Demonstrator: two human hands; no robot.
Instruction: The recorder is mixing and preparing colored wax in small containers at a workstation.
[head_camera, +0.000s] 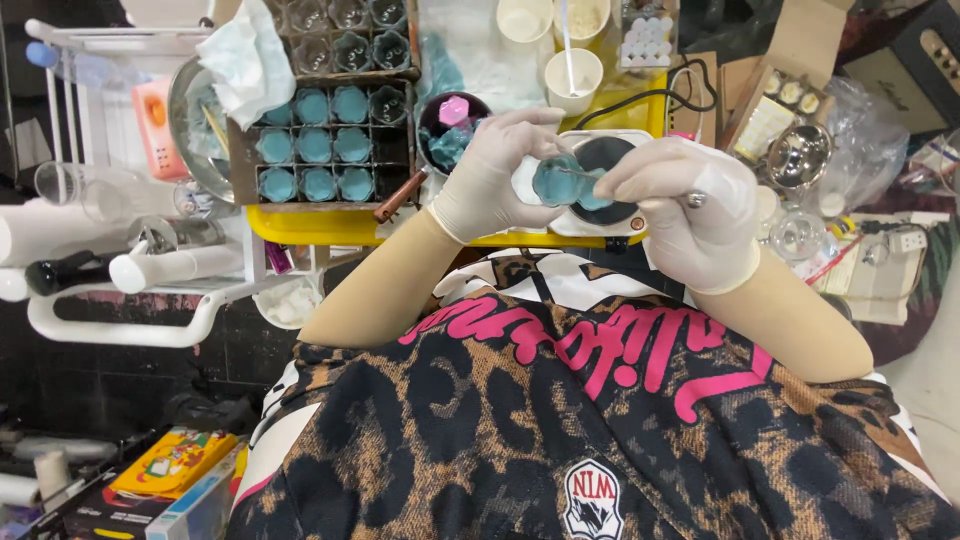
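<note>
We pinch a small glass jar (562, 182) of teal wax between our gloved left hand (492, 178) and right hand (690, 205), both closed on it, just above our chest. It looks light, hard, breakable and slick against gloves, so we judge the sides the best hold. Round, clear, teal inside; similar jars fill the tray (318, 150) beyond our left hand.

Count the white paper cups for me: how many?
3. Two white paper cups stand side by side at the top edge, partly cut off; the third, holding a stick, sits below them, above the teal glass piece. More may be hidden.
</note>
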